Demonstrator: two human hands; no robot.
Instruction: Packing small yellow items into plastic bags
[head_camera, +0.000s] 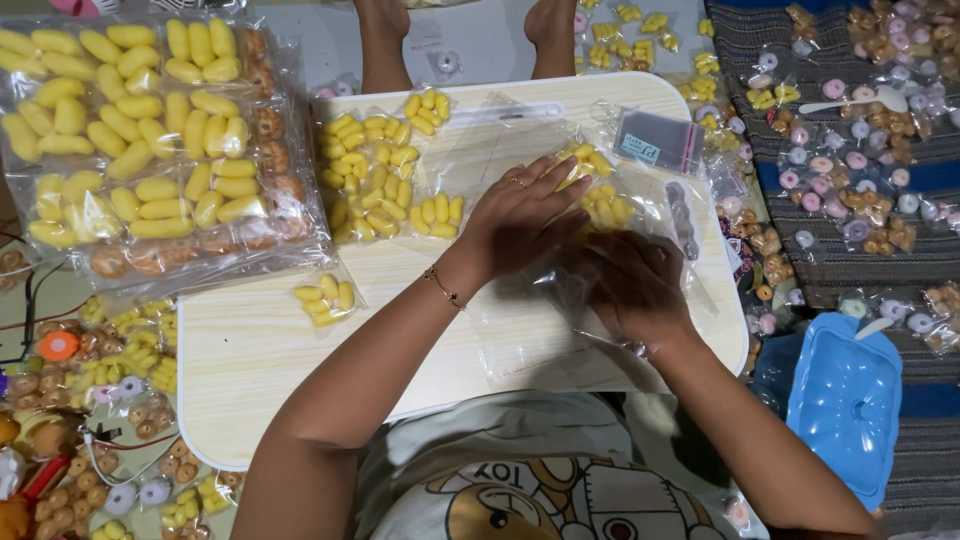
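My left hand (522, 215) lies flat on a small clear plastic bag of yellow snack pieces (600, 195) on the pale wooden lap table (260, 345), its fingers pointing right. Just below it, my right hand (622, 285) presses down on clear plastic sheeting (520, 325) beside the same bag. It looks blurred. Whether either hand grips the bag or only presses on it is unclear. Several filled small bags of yellow pieces (385, 175) lie to the left of my hands, and one more (325, 298) sits alone nearer the front.
A big clear bag of larger yellow and brown snacks (140, 140) covers the table's left end. A stack of empty sleeves (658, 140) lies at the back right. Packets of pink and brown sweets (850, 130) cover the rug. A blue lid (845, 400) sits at right. Someone's feet (385, 30) stand beyond the table.
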